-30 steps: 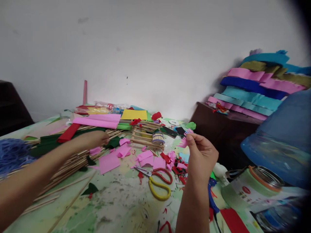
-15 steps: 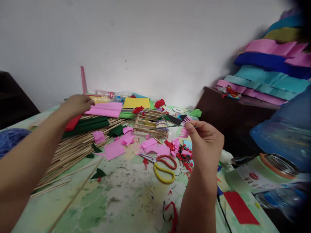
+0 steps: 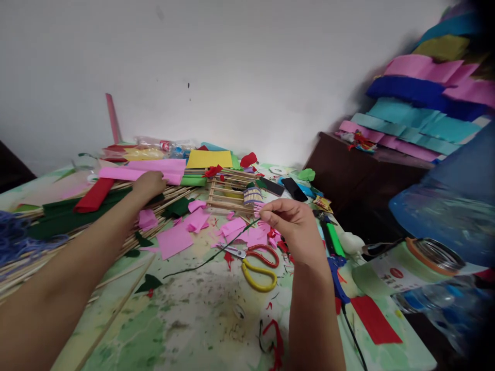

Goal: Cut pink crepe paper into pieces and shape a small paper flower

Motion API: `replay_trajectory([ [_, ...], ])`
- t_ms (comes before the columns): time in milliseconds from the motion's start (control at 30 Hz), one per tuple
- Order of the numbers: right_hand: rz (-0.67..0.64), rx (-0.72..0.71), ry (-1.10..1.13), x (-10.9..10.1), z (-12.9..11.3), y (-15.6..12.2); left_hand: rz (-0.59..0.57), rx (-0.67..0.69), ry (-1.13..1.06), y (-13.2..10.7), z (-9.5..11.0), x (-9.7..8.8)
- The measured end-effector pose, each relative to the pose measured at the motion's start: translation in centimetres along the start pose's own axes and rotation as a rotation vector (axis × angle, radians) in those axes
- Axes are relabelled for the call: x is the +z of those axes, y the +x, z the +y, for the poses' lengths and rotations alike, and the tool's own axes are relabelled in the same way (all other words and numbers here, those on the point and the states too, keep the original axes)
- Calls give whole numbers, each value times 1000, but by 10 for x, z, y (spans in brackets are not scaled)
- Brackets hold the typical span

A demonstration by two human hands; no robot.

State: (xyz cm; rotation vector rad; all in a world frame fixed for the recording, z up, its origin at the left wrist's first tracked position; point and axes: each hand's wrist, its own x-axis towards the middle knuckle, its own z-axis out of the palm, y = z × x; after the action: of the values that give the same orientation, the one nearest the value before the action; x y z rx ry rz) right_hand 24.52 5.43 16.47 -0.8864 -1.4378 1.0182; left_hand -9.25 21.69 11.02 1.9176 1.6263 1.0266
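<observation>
My right hand (image 3: 288, 221) is closed in a pinch on a thin, dark green-wrapped stem (image 3: 209, 260). The stem slants down to the left above the table, and a tuft of fringed pink paper (image 3: 258, 207) shows at its held end. My left hand (image 3: 150, 184) reaches to the front edge of a folded pink crepe paper piece (image 3: 154, 167). Its fingers are mostly hidden behind the back of the hand, so their grip does not show. Scissors (image 3: 259, 268) with a red and a yellow handle lie partly spread below the stem, among pink paper scraps (image 3: 175, 243).
Bundled thin sticks (image 3: 110, 281) and dark green paper (image 3: 58, 210) fill the left. A stick frame (image 3: 228, 193), two dark phones (image 3: 294, 189) and a glue gun (image 3: 338, 278) lie farther over. A wide jar (image 3: 410, 265) stands at the right edge near red paper (image 3: 377, 319).
My left hand has moved right and down along the pink crepe paper. My right hand has come left and lower, and the stem now hangs down to the left. The view has shifted slightly.
</observation>
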Motion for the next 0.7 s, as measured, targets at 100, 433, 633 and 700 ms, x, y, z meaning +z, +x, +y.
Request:
replay_trajectory([
  [100, -108, 59, 33, 13, 12, 5, 26, 54, 34, -29, 35, -5],
  [433, -335, 89, 23, 51, 38, 9, -799, -55, -662, -142, 113, 41],
  [633, -227, 66, 39, 47, 32, 5, -784, -204, -887, -156, 125, 42],
  [700, -182, 62, 53, 47, 29, 5, -744, -205, -896, -157, 131, 42],
])
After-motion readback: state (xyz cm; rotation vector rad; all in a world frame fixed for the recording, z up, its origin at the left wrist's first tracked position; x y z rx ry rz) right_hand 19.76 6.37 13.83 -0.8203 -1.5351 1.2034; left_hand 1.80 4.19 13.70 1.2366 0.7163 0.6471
